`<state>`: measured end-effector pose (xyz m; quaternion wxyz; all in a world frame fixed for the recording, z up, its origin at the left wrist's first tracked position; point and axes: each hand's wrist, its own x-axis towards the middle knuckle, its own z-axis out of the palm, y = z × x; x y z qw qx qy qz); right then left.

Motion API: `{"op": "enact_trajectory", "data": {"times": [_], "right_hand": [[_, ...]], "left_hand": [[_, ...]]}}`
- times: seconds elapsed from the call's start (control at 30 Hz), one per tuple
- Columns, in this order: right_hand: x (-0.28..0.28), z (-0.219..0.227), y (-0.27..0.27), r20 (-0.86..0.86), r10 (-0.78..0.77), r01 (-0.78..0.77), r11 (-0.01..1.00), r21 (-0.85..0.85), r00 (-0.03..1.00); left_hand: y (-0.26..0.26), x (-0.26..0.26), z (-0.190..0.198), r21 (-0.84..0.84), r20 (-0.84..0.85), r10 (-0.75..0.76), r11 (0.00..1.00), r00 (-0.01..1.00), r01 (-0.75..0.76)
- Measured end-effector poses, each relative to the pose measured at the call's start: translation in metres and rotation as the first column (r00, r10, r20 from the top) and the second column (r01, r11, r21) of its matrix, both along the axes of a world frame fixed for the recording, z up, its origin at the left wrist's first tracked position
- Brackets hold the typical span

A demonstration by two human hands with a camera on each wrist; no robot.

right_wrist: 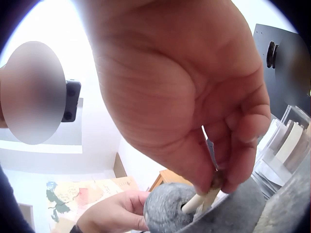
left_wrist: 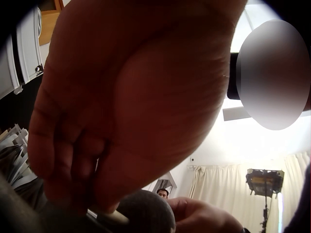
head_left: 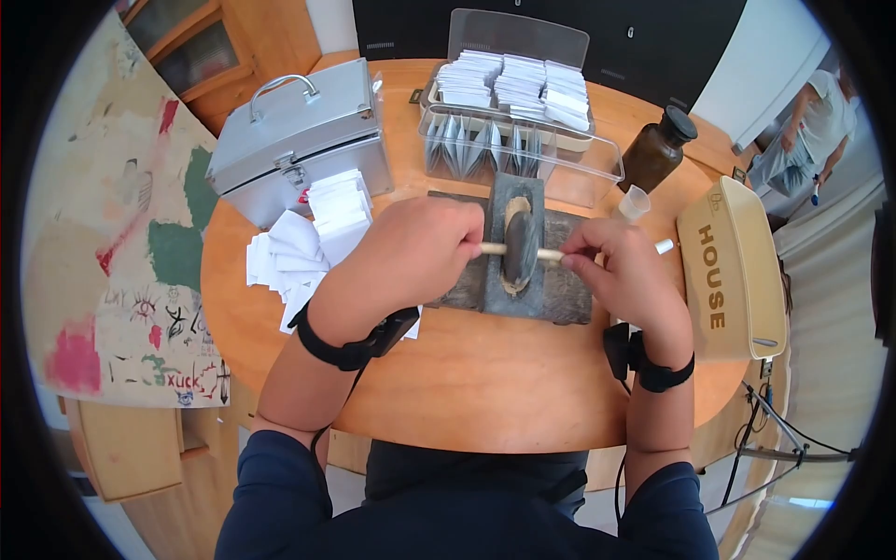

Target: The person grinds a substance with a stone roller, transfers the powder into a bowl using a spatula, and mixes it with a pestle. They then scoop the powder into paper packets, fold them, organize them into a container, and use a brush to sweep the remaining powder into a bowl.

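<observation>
Stone wheel [head_left: 519,247], one, on one rod [head_left: 551,255] between left fingers [left_wrist: 43,150] and right fingers [right_wrist: 247,158]

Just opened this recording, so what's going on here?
A person is using a stone grinder. The left-hand grip and right-hand grip pinch opposite ends of a pale rod that runs through a dark stone wheel. The wheel stands on edge in the hollow of a grey stone trough, with tan material showing around it. White paper packets lie on the table to the person's left, beside a silver case.
</observation>
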<state>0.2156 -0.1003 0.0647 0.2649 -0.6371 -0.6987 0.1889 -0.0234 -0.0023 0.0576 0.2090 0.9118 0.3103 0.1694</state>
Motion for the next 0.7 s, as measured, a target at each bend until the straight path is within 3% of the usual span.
{"op": "enact_trajectory", "data": {"times": [0.13, 0.2, 0.33, 0.43, 0.53, 0.6, 0.67, 0.7], "right_hand": [[-0.002, 0.002, -0.001, -0.046, 0.021, -0.022, 0.999, -0.028, 0.999], [0.000, -0.015, 0.007, 0.014, -0.041, 0.037, 0.975, 0.218, 0.999], [0.002, -0.015, 0.006, 0.005, -0.008, 0.007, 0.975, 0.222, 1.000], [0.003, 0.000, 0.000, -0.010, 0.090, -0.089, 0.989, 0.122, 0.996], [0.000, -0.006, 0.000, 0.086, 0.002, -0.019, 0.981, 0.193, 0.996], [-0.002, -0.016, 0.008, 0.025, -0.046, 0.039, 0.969, 0.245, 0.999], [0.000, -0.017, 0.008, -0.040, -0.091, 0.099, 0.951, 0.292, 0.995], [0.002, -0.013, 0.005, 0.009, -0.053, 0.049, 0.970, 0.239, 0.999]], "left_hand": [[-0.001, 0.002, -0.004, -0.022, -0.003, -0.025, 0.999, 1.000, 0.025], [0.004, 0.010, -0.018, 0.106, 0.160, 0.084, 0.989, 0.984, -0.101], [0.003, 0.007, -0.012, 0.095, 0.140, 0.049, 0.994, 0.989, -0.062], [-0.002, 0.002, -0.001, -0.004, -0.012, -0.032, 0.999, 0.999, 0.032], [0.000, 0.007, -0.005, -0.054, 0.006, -0.019, 0.998, 1.000, 0.020], [0.004, 0.014, -0.017, 0.083, 0.172, 0.090, 0.991, 0.981, -0.105], [0.005, 0.012, -0.018, 0.066, 0.157, 0.066, 0.995, 0.985, -0.077], [0.005, 0.011, -0.016, 0.046, 0.143, 0.049, 0.997, 0.988, -0.056]]}}
